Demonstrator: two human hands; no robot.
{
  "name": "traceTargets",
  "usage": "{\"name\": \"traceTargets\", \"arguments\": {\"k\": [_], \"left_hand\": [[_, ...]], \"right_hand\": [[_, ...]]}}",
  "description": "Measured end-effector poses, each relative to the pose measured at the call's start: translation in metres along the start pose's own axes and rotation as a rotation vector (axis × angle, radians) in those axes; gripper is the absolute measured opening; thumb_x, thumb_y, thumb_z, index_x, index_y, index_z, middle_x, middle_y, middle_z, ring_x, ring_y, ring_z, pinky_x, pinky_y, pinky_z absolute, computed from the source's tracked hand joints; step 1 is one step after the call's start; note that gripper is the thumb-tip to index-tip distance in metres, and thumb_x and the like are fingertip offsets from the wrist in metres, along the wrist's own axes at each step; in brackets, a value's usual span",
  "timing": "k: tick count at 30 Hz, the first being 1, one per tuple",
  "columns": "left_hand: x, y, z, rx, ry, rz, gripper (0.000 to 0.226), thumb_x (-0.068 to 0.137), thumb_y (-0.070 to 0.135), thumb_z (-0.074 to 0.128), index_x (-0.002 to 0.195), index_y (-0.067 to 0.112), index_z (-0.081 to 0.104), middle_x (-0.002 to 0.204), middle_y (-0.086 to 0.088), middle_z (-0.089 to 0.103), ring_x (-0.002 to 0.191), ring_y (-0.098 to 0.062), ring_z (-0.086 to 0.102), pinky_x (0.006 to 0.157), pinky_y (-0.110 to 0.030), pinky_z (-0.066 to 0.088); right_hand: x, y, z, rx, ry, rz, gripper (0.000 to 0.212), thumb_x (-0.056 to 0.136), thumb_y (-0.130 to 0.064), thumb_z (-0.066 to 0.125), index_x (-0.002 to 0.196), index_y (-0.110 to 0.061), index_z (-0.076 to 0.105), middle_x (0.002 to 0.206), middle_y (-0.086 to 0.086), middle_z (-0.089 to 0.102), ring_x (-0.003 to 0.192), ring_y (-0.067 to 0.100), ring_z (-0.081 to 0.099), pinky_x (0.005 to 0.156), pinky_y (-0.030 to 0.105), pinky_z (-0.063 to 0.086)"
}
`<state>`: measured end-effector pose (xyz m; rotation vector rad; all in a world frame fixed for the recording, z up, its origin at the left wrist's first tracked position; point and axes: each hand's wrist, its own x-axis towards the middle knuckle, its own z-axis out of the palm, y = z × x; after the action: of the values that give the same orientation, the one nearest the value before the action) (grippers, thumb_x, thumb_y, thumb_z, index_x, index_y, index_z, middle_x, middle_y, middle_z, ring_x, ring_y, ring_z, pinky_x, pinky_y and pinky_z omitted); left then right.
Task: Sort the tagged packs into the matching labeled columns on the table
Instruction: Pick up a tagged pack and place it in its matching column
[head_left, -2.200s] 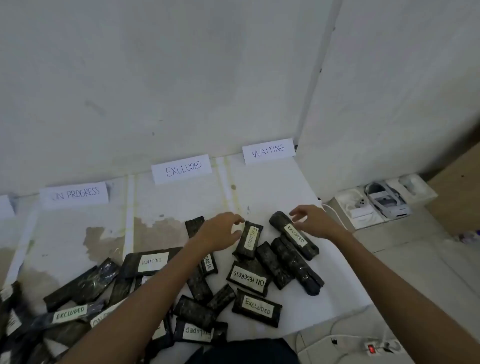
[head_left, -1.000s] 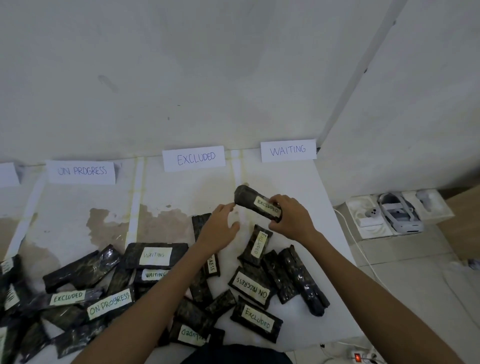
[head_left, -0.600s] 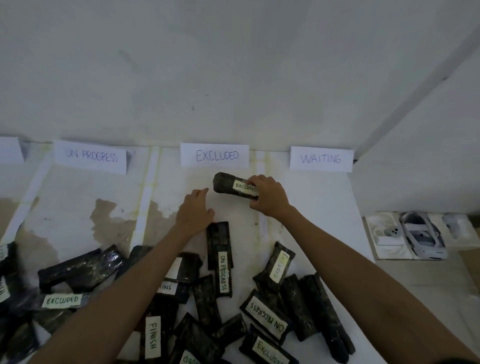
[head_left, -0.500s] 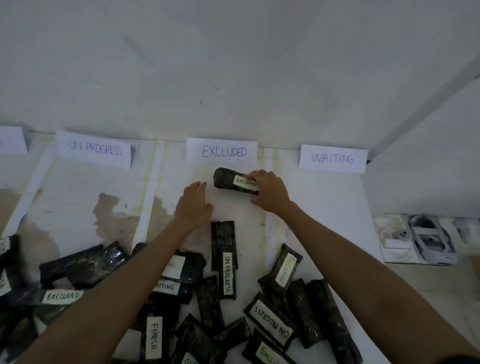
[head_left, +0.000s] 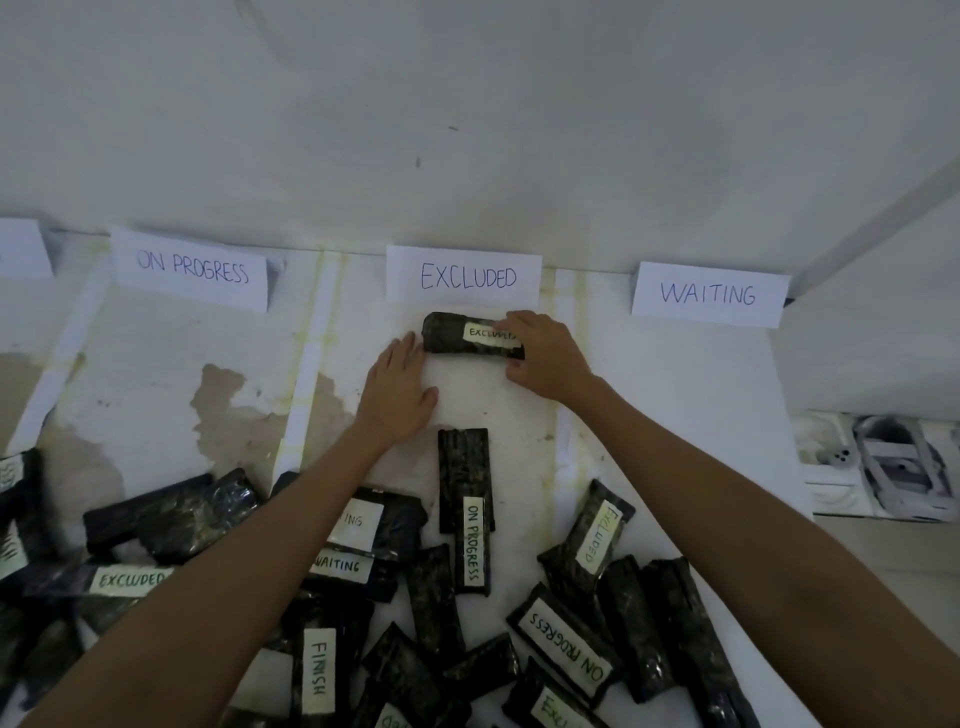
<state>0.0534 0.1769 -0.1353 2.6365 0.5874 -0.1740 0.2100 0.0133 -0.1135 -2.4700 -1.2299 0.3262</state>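
**At the head of the EXCLUDED column, a pack goes down**

Right hand (head_left: 546, 358) grips the right end of a dark wrapped pack (head_left: 451, 339), fingers curled over its top and thumb tucked under the near edge. The left hand (head_left: 397, 395) lies flat and released on the table (head_left: 675, 415), fingers straight, their tips at the pack's left end; whether they touch it I cannot tell. The pack lies crosswise, just below the EXCLUDED sign (head_left: 464, 275), and its tag reads the same word, so the column looks right. It seems to rest on the table, with only the letting go left.

Beyond the hands, pale tape strips (head_left: 311, 358) mark the columns, with an ON PROGRESS sign (head_left: 189, 267) to the left and a WAITING sign (head_left: 709, 294) to the right. Both of those columns are bare near their signs. Nearer the person, a heap of unsorted packs (head_left: 415, 649) sprawls across every column.

The risks look small but real. The pack is rounded, so it may roll toward the sign or the tape once freed. A withdrawing forearm could drag the heap, since both arms pass low over it. A pack tagged ON PROGRESS (head_left: 467, 512) lies lengthwise in this same column and could be taken for sorted.
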Motion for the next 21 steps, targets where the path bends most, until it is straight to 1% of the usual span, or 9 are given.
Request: {"name": "traceTargets", "arguments": {"k": [2,5,7,9,12,14,16,19,21], "left_hand": [[-0.005,0.007,-0.007,-0.051,0.015,-0.042,0.066,0.09,0.024,0.051,0.146,0.006,0.021,0.155,-0.014,0.016,0.142,-0.032,0.014,0.115,-0.045,0.016],[-0.022,0.023,-0.012,-0.127,0.063,-0.067,0.062,0.089,0.022,0.053,0.144,0.008,0.028,0.151,-0.015,0.024,0.138,-0.032,0.02,0.112,-0.045,0.018],[-0.037,0.039,-0.011,-0.165,0.11,-0.004,0.056,0.087,0.02,0.055,0.139,0.008,0.038,0.144,-0.015,0.034,0.131,-0.034,0.03,0.107,-0.046,0.027],[-0.054,0.059,-0.006,-0.19,0.124,0.078,0.05,0.084,0.022,0.051,0.132,0.009,0.048,0.134,-0.014,0.044,0.121,-0.033,0.04,0.103,-0.046,0.036],[-0.081,0.096,0.004,-0.243,0.034,0.16,0.042,0.086,0.019,0.053,0.127,0.011,0.054,0.124,-0.012,0.051,0.112,-0.029,0.048,0.096,-0.041,0.042],[-0.098,0.122,0.015,-0.247,-0.044,0.209,0.042,0.086,0.02,0.054,0.127,0.01,0.053,0.122,-0.011,0.052,0.11,-0.027,0.05,0.093,-0.037,0.043],[-0.114,0.145,0.031,-0.214,-0.097,0.245,0.046,0.086,0.026,0.056,0.128,0.009,0.05,0.121,-0.012,0.052,0.109,-0.029,0.051,0.09,-0.037,0.044],[-0.131,0.173,0.056,-0.128,-0.173,0.233,0.068,0.084,0.04,0.06,0.139,0.01,0.035,0.121,-0.014,0.05,0.108,-0.031,0.05,0.088,-0.04,0.045],[-0.138,0.186,0.069,-0.099,-0.216,0.2,0.083,0.081,0.043,0.064,0.145,0.01,0.022,0.124,-0.015,0.048,0.11,-0.031,0.048,0.089,-0.041,0.045]], "right_hand": [[-0.007,-0.002,-0.006,0.012,0.009,-0.002,0.057,0.072,-0.014,0.067,0.127,-0.01,0.053,0.124,0.014,0.057,0.106,0.033,0.056,0.091,0.044,0.045],[-0.027,-0.008,-0.018,0.042,0.026,0.014,0.055,0.077,-0.012,0.063,0.13,-0.01,0.05,0.125,0.012,0.054,0.101,0.03,0.057,0.083,0.044,0.049],[-0.044,-0.012,-0.027,0.084,0.019,0.048,0.052,0.08,-0.012,0.06,0.131,-0.012,0.048,0.129,0.009,0.052,0.103,0.028,0.056,0.083,0.041,0.049],[-0.064,-0.015,-0.037,0.118,-0.032,0.099,0.048,0.083,-0.013,0.058,0.131,-0.015,0.049,0.131,0.006,0.052,0.107,0.024,0.055,0.087,0.037,0.047],[-0.097,-0.015,-0.049,0.151,-0.109,0.159,0.044,0.085,-0.014,0.058,0.127,-0.02,0.051,0.125,0.003,0.057,0.107,0.022,0.055,0.087,0.037,0.047],[-0.12,-0.011,-0.053,0.163,-0.115,0.212,0.043,0.084,-0.015,0.058,0.127,-0.021,0.051,0.124,0.002,0.057,0.106,0.022,0.055,0.086,0.037,0.048],[-0.142,-0.006,-0.052,0.16,-0.115,0.29,0.043,0.084,-0.015,0.057,0.127,-0.021,0.05,0.123,0.003,0.057,0.105,0.022,0.055,0.085,0.036,0.048],[-0.172,0.004,-0.043,0.157,-0.151,0.478,0.043,0.085,-0.016,0.057,0.128,-0.017,0.048,0.122,0.009,0.056,0.11,0.024,0.053,0.086,0.034,0.046],[-0.188,0.009,-0.036,0.233,-0.156,0.612,0.043,0.086,-0.016,0.058,0.128,-0.011,0.049,0.117,0.014,0.059,0.102,0.024,0.057,0.08,0.029,0.046]]}}
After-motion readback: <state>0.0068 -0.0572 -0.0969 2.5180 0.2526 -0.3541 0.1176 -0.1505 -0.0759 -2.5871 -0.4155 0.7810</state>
